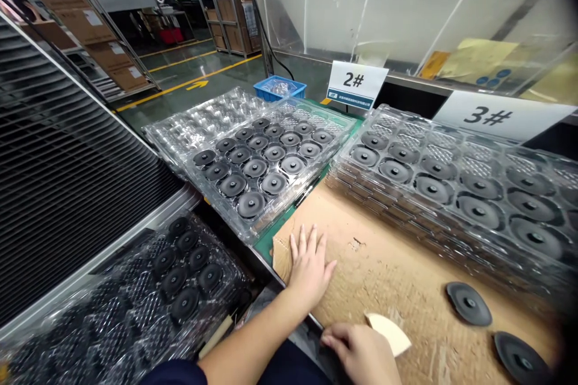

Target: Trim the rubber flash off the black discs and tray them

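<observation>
My left hand [310, 267] lies flat on a sheet of brown cardboard [347, 283], its fingers spread and nothing in them. Lower down, at the cardboard's near edge, my right hand [361, 350] has its fingers curled together; what they hold, if anything, is hidden. A cream wedge-shaped piece [389, 333] shows just beyond the right hand's knuckles, partly covered by it; whether the hand grips it I cannot tell. To the right on the cardboard rest two dark, rounded discs with a raised centre, one disc [469, 303] farther off and another disc [521, 358] nearer.
Clear plastic trays of dark discs stand ahead [217, 207] and stacked at right [383, 192]. Another clear tray [130, 313] sits lower left beside a black ribbed surface [67, 180]. Signs "2#" [356, 85] and "3#" [501, 114] and a blue bin [280, 89] stand behind.
</observation>
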`<state>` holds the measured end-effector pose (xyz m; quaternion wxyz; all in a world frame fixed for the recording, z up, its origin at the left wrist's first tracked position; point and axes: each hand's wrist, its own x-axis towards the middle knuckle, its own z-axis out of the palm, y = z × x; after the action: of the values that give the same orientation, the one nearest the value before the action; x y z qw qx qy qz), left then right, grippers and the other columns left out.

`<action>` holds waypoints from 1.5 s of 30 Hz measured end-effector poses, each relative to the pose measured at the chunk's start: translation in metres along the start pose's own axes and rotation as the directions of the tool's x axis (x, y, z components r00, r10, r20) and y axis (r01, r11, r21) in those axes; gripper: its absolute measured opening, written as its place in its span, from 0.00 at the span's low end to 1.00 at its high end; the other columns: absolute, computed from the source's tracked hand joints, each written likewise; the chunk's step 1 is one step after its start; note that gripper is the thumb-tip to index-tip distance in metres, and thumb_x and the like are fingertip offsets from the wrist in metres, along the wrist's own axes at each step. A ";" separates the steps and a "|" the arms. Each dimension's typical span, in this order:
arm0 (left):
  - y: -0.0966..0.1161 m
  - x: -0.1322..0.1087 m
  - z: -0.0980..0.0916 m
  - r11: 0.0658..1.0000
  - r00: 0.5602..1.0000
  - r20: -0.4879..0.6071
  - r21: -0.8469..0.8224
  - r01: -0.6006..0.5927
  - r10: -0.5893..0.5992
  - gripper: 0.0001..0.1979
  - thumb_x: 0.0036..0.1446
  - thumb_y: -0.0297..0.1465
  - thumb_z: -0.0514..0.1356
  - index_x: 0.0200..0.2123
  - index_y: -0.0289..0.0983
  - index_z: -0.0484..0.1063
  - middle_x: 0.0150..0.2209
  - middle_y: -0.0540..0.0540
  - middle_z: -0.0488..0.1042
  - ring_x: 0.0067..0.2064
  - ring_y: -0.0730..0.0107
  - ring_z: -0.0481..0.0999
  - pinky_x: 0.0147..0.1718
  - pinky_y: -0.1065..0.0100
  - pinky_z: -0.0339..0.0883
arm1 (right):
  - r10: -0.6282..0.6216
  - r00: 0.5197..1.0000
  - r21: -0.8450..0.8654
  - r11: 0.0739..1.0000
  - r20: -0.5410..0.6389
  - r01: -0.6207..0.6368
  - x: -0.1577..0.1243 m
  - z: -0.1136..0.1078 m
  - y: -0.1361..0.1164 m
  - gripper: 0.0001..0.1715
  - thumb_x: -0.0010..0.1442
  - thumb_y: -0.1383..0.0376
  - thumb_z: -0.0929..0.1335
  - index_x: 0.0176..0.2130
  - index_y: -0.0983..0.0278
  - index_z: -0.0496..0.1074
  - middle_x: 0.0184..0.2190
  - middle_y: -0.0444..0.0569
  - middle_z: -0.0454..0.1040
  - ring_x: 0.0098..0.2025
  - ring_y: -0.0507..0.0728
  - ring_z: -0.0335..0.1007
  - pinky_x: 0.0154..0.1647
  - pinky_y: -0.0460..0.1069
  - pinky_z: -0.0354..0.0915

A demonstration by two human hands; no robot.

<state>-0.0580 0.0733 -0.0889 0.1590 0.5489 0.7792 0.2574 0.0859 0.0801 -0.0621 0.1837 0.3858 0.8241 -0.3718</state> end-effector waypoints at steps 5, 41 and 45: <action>-0.012 0.010 -0.015 0.987 0.990 0.090 0.111 -0.118 0.108 0.30 0.53 0.43 0.54 0.58 0.41 0.53 0.63 0.39 0.51 0.64 0.46 0.41 0.57 0.39 0.36 | -0.006 1.000 0.015 1.000 -0.023 0.007 -0.001 0.000 0.000 0.11 0.56 0.62 0.64 0.30 0.52 0.77 0.31 0.40 0.78 0.37 0.56 0.74 0.34 0.45 0.59; -0.068 -0.151 -0.031 0.935 0.934 0.114 0.068 -0.347 0.338 0.16 0.58 0.32 0.49 0.45 0.40 0.71 0.47 0.43 0.75 0.49 0.64 0.73 0.49 0.64 0.67 | -0.053 0.797 0.071 0.990 -0.601 0.120 -0.053 0.080 -0.024 0.12 0.62 0.63 0.62 0.34 0.64 0.73 0.33 0.45 0.73 0.41 0.55 0.65 0.45 0.53 0.56; -0.078 -0.161 -0.022 0.951 0.945 0.115 0.015 -0.308 0.305 0.16 0.56 0.33 0.50 0.44 0.37 0.72 0.45 0.42 0.76 0.47 0.62 0.75 0.47 0.64 0.69 | -0.091 0.795 0.085 0.981 -0.599 0.177 -0.065 0.076 -0.027 0.10 0.60 0.64 0.64 0.34 0.63 0.74 0.32 0.44 0.74 0.40 0.54 0.67 0.45 0.51 0.57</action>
<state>-0.0738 -0.1030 -0.1216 0.1510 0.6793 0.6785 0.2353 0.1072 -0.0214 -0.0610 -0.1362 0.4347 0.8380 -0.3006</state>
